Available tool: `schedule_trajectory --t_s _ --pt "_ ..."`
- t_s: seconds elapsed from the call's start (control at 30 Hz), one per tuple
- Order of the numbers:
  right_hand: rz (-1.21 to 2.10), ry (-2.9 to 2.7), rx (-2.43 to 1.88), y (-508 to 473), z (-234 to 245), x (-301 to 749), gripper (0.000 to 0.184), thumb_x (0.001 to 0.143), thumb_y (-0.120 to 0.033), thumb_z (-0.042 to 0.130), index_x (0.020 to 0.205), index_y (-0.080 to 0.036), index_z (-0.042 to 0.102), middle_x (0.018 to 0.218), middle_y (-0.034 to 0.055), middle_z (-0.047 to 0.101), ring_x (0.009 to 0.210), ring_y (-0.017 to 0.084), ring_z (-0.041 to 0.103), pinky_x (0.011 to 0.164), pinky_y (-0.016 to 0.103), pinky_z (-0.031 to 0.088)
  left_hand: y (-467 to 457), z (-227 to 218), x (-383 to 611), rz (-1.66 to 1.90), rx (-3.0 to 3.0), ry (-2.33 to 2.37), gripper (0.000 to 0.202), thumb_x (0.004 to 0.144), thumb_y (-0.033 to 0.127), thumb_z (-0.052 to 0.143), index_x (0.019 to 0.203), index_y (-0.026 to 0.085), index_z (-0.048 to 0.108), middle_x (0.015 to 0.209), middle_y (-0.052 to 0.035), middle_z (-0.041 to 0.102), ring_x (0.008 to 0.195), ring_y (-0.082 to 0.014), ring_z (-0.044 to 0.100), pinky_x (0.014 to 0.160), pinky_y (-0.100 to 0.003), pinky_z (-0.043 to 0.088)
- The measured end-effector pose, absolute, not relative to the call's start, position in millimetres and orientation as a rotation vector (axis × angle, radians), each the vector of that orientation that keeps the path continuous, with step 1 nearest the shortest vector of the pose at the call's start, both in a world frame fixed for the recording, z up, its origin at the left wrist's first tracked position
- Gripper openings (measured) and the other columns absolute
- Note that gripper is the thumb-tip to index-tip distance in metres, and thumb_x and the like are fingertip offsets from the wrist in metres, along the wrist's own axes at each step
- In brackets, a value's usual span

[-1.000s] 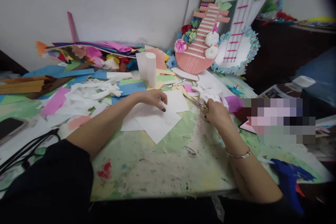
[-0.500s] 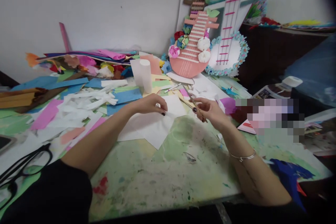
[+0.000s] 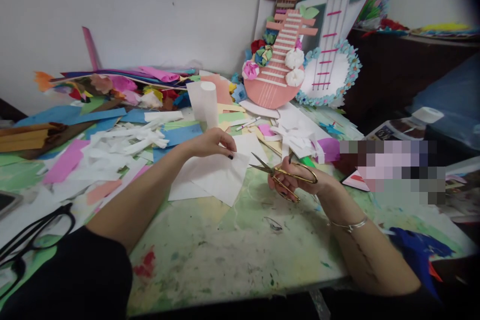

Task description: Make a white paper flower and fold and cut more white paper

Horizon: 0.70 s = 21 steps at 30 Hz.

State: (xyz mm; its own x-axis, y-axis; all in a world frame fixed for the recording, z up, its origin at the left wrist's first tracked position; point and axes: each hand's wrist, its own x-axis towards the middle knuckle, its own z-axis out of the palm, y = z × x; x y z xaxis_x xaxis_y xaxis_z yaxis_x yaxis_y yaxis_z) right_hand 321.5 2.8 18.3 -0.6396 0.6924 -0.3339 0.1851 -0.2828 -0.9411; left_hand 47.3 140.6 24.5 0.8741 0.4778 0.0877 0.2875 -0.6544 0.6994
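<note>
My left hand [image 3: 214,144] pinches the upper edge of a white sheet of paper [image 3: 225,180], thumb and fingers closed on it. Another white sheet lies under it on the table. My right hand [image 3: 290,180] grips a pair of gold-handled scissors [image 3: 275,172]. Their blades are spread and point left, close to the right edge of the held paper, apart from it as far as I can see. A bracelet [image 3: 348,225] circles my right wrist.
White paper strips [image 3: 123,142] and coloured scraps spread over the left side. Black glasses [image 3: 48,225] lie at the front left. A white paper roll [image 3: 208,102], a pen [image 3: 247,124] and a pink paper lute [image 3: 275,80] are at the back. A white-capped bottle [image 3: 427,116] stands right.
My right hand has turned the scissors so their blades now point left toward the paper, spread apart. My left hand keeps its pinch on the sheet, which has shifted slightly.
</note>
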Motion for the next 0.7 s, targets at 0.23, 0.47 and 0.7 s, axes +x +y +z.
schedule_trajectory --t_s 0.23,0.47,0.7 --pt "1.973 -1.65 -1.032 3 17 311 0.072 0.085 -0.076 0.031 0.082 -0.011 0.063 0.057 0.001 0.054 0.041 0.01 0.052 0.036 0.022 0.036 137 29 49 0.315 2.298 0.547 0.011 0.076 0.026 0.069 0.079 0.016 0.073 0.079 -0.004 0.073 0.075 -0.0121 0.063 0.072 -0.022 0.047" --pt "1.91 -1.63 -1.053 3 14 305 0.068 0.085 -0.075 0.033 0.086 -0.013 0.062 0.06 0.0004 0.052 0.045 0.01 0.048 0.041 0.024 0.041 136 24 52 0.298 2.261 0.527 0.011 0.075 0.026 0.07 0.079 0.016 0.073 0.078 -0.0042 0.073 0.075 -0.0127 0.064 0.071 -0.022 0.048" --pt "1.824 -1.736 -1.085 3 21 299 0.064 0.079 -0.076 0.041 0.086 -0.015 0.06 0.062 -0.0004 0.049 0.044 0.009 0.043 0.041 0.025 0.04 131 23 54 0.262 2.226 0.494 0.014 0.074 0.026 0.071 0.083 0.016 0.073 0.083 -0.0067 0.074 0.081 -0.0154 0.066 0.072 -0.025 0.051"
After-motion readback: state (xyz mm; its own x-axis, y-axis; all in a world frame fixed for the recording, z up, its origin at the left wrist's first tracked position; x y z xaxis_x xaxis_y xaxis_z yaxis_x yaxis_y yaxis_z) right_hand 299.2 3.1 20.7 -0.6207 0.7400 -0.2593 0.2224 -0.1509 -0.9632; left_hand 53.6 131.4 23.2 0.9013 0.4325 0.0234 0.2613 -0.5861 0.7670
